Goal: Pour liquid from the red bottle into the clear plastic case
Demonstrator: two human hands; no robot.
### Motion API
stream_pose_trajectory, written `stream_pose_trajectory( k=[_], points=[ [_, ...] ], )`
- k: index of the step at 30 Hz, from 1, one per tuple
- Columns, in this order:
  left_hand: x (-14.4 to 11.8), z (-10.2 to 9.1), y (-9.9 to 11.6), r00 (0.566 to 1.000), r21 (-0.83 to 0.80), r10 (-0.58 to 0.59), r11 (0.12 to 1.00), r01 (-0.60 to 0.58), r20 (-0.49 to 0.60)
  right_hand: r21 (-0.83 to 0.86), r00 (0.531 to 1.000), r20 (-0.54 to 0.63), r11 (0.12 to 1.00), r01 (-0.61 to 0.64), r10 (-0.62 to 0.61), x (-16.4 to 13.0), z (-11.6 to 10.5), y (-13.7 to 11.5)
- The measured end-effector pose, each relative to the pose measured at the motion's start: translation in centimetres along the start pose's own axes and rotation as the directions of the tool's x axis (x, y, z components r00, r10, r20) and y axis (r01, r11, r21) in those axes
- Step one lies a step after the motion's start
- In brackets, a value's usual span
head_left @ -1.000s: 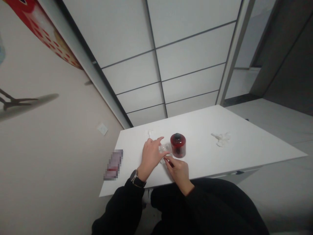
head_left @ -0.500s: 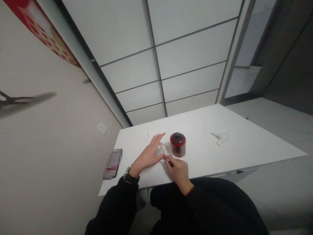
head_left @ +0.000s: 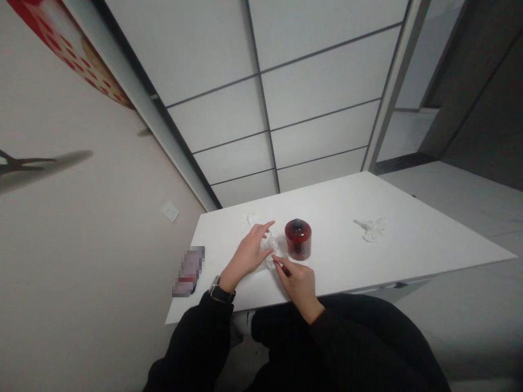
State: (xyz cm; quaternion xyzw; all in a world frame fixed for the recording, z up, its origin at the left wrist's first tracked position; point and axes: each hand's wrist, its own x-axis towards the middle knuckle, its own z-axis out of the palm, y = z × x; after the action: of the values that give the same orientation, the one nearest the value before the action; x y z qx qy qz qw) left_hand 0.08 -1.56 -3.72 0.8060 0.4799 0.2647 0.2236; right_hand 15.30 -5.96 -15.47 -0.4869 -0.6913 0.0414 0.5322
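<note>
My left hand (head_left: 248,253), with a watch on the wrist, rests on a small clear plastic wrapper (head_left: 273,248) on the white table (head_left: 392,250), its forefinger stretched out. My right hand (head_left: 297,282) pinches something thin and dark red at the wrapper's near edge; what it is I cannot make out. A round dark red jar (head_left: 298,239) with a black top stands just right of both hands, close to the fingertips.
A crumpled white scrap (head_left: 371,228) lies on the table to the right, another small one (head_left: 250,219) behind my left hand. A blurred flat object (head_left: 188,271) sits at the table's left edge. A wall with a socket (head_left: 169,211) runs along the left.
My left hand has lowered and flattened, its wrist drawn back toward me. My right hand stays pinched at the same spot. The jar has not moved.
</note>
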Motion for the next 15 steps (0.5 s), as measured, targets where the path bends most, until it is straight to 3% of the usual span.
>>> stream_pose_trajectory(
  k=[3, 10, 15],
  points=[
    [0.3, -0.1, 0.2, 1.000, -0.059, 0.018, 0.998, -0.019, -0.020, -0.003, 1.000, 0.008, 1.000, -0.001, 0.001, 0.0, 0.0, 0.1],
    [0.6, -1.0, 0.9, 0.979, -0.204, -0.023, 0.979, -0.020, -0.204, 0.012, 1.000, 0.014, 1.000, -0.004, 0.003, 0.0, -0.1, 0.0],
    [0.7, -1.0, 0.7, 0.977, -0.267, -0.045, 0.964, -0.012, -0.207, 0.028, 1.000, 0.025, 1.000, -0.009, 0.008, 0.0, -0.2, 0.0]
  ],
)
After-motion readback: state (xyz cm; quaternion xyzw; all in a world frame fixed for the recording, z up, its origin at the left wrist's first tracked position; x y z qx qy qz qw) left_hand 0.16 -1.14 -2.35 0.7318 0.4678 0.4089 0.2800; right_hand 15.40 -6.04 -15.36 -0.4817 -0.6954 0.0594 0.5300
